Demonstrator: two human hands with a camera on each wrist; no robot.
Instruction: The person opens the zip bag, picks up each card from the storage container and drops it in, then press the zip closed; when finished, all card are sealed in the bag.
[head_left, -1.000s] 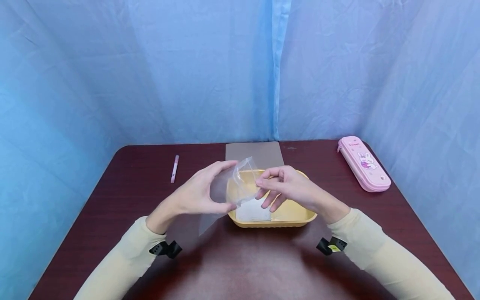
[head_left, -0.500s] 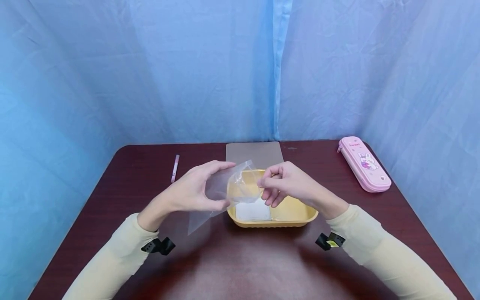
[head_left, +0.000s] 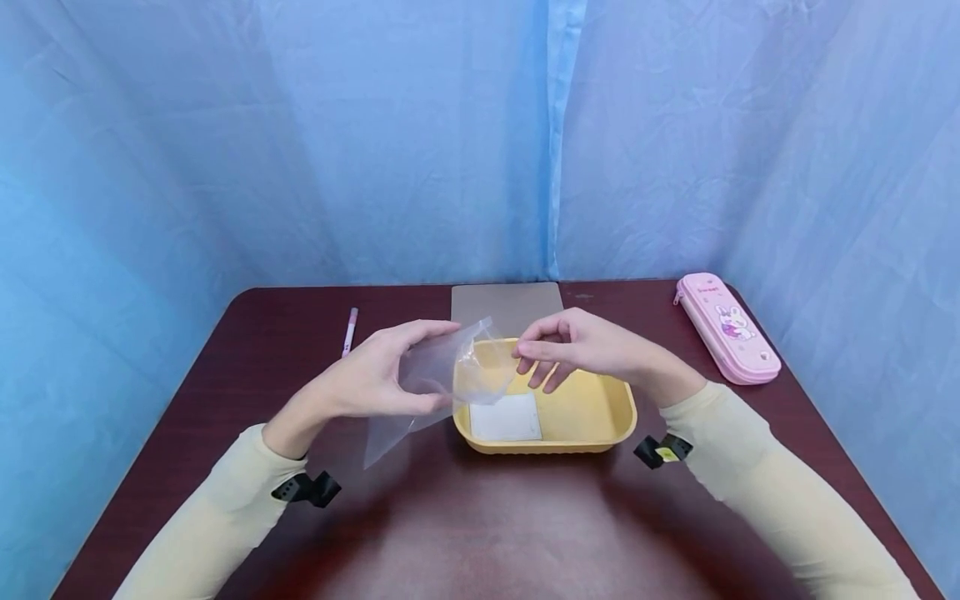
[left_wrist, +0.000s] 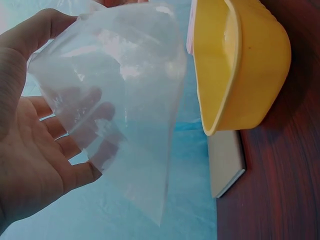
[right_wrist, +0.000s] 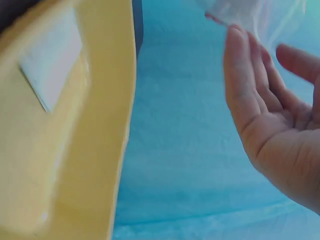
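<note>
Looks like we're spreading the clear bag, held up around 9 o'clock of the yellow tray, left grip curved wide round it, right grip at its edge, can't tell if pinching; next likely needs steady left hold.

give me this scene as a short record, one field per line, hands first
left hand: left hand holds the clear plastic bag
right hand: right hand at the bag's other end; grip unclear
tray: yellow tray, below the bag
in tray: white rectangular sheet, left side
behind tray: flat gray item
far left: slim pen
far right: pink pencil case, rabbit picture
surface: dark red-brown table
backdrop: blue curtain
</note>
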